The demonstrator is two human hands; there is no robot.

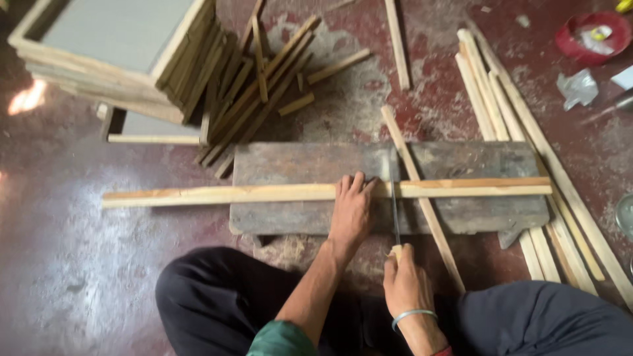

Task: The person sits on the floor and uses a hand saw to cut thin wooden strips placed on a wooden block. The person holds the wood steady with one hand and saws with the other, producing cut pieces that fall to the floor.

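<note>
**One saw, one long strip, two hands at the board**

The left hand [351,209] lies flat with fingers spread, pressing one long wooden strip [264,194] down onto a dark, worn board [461,211] that sits on the red floor [79,264]. The right hand [405,283] has its grip closed around the pale handle of one hand saw [395,217], whose narrow blade runs away from that grip and crosses the strip just to the right of the left fingertips. The strip stretches well past both ends of the board (farther on the left-hand side).

One thinner slat [422,204] lies slantwise under the strip, just right of the blade. Beyond the right hand, a bundle of about six long slats [521,132] lies along the floor. Up and left of the left hand lies a loose heap of short sticks [257,92], too tangled to count, beside one stack of wooden frames [112,53]. One red lid [590,36] sits in the far right corner. The person's two knees, in dark cloth, flank the hands.
</note>
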